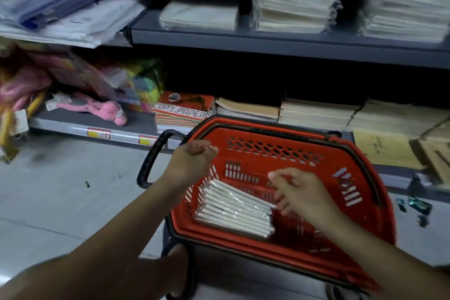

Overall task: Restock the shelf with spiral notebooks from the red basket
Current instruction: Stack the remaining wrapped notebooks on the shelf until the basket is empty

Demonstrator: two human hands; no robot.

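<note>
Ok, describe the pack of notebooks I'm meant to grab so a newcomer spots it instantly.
Find the red basket on the floor before the grey shelves. Inside, toward its left end, lies one plastic-wrapped pack of notebooks. Unlike the stacks on the shelves, it is the only thing in the basket, between both hands.

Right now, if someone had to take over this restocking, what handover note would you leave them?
Left hand: over the basket's left rim, fingers loosely curled, holding nothing.
Right hand: over the basket, fingertips at the wrapped pack's right end, not gripping it.
Red basket sits on the floor before the lower shelf; one wrapped pack of notebooks lies inside.
Done: cannot tell.
Left: lift the pack and shelve it.
</note>
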